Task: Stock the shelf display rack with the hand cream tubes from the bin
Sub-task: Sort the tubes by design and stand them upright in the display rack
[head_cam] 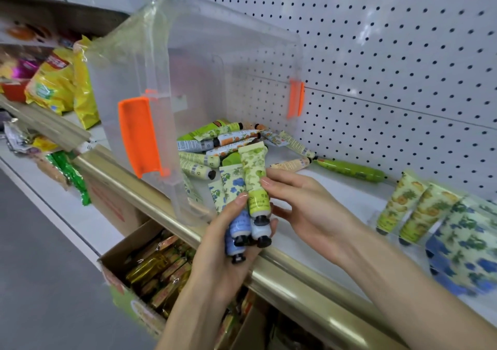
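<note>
While the right hand (304, 204) pinches the green-printed tube (255, 177) between thumb and fingertips, the left hand (228, 253) curls round a bunch of blue-flowered tubes (231, 188), caps down, above the shelf's brassy front rail (295, 269). Only a few tubes (419, 210) stand in the clear rack at right, so stocking looks barely begun. A heap of tubes (215, 145) lies spilled from the tipped bin (188, 81). The tubes are soft and glossy, with flat crimped ends and small black caps. The bin is rigid translucent plastic with orange latches.
</note>
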A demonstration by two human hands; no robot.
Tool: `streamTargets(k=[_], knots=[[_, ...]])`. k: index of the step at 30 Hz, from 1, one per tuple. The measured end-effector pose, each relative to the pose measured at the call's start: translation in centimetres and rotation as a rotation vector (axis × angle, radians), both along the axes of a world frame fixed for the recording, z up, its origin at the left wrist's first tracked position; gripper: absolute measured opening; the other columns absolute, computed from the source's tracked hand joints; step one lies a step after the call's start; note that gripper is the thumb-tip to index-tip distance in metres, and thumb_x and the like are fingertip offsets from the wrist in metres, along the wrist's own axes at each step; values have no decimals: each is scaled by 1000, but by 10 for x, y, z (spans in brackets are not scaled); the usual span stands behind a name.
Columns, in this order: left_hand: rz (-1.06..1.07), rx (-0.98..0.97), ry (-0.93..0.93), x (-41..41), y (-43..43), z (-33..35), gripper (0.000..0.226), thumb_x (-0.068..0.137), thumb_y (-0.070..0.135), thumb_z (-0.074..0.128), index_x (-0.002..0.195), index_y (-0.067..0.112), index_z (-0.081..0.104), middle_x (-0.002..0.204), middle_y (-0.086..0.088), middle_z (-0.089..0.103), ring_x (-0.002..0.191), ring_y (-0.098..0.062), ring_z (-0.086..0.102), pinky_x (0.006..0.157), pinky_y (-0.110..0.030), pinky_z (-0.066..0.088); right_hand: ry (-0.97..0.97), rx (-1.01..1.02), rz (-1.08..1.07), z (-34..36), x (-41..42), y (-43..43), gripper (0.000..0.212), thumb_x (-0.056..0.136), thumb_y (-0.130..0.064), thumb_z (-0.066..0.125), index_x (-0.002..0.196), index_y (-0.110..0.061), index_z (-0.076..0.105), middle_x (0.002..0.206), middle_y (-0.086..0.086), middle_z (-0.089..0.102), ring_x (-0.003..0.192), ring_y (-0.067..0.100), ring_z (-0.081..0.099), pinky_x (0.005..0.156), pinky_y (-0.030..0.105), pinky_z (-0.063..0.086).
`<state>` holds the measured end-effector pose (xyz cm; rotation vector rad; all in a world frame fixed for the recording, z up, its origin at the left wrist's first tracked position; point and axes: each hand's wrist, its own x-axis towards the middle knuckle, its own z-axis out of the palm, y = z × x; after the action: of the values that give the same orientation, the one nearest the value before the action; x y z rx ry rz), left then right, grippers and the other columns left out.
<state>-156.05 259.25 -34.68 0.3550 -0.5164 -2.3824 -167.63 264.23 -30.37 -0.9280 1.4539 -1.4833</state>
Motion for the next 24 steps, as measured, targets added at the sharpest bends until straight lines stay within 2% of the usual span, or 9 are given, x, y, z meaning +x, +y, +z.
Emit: streamTargets(k=[2,6,10,12,14,17,19,22,24], knots=[[-5,-6,0,2,-1,-1,24,61,18,73,83,10,78,97,-14,72,79,-23,71,64,-33,59,-20,4,-5,-2,2,1,35,83,-17,66,118,-17,64,106,-4,71,90,3,65,73,19,45],[-19,0,-7,3,0,0,23,63,17,73,83,9,78,92,-13,73,74,-22,72,61,-32,58,-88,-9,13,-2,4,5,46,80,-10,67,124,-19,59,102,-3,71,83,5,67,62,15,49],[-35,-15,-34,3,1,1,30,56,16,75,85,8,78,87,-12,73,70,-21,72,58,-31,58,-111,-13,33,-1,2,7,52,71,-10,69,121,-19,61,115,3,68,94,10,66,66,18,48],[-11,-35,-52,2,2,0,44,54,13,75,97,5,72,87,-12,73,68,-21,71,59,-31,59,-142,-7,40,0,0,8,58,64,-12,70,120,-19,61,115,4,69,95,12,66,70,23,47],[0,-52,-57,1,2,-2,46,53,12,74,99,4,70,84,-12,72,65,-20,70,60,-30,59,-168,-3,46,1,0,9,59,61,-11,71,119,-19,61,113,5,70,92,12,66,72,25,45],[-23,-55,-34,1,-1,-3,28,52,13,74,79,7,77,81,-11,72,65,-20,70,63,-30,58,-189,-7,49,1,0,9,58,62,-11,71,119,-18,61,111,6,70,92,13,65,74,26,46],[-27,-52,-23,1,-2,-4,23,51,13,73,73,8,78,80,-12,72,65,-21,70,64,-31,58,-162,-2,71,2,1,8,57,64,-13,71,120,-18,61,111,5,70,90,12,66,73,25,46],[-24,-13,-20,1,-3,-4,27,52,13,73,77,6,78,83,-13,71,67,-22,69,63,-31,59,-130,4,81,3,-3,5,48,71,-16,71,118,-20,63,112,5,70,94,14,66,76,27,49],[-31,44,-5,2,-4,-4,45,50,11,74,94,1,73,92,-16,71,73,-24,69,60,-32,60,-48,7,-7,3,-16,-2,30,80,-16,68,110,-22,68,111,3,69,99,17,64,79,26,51]])
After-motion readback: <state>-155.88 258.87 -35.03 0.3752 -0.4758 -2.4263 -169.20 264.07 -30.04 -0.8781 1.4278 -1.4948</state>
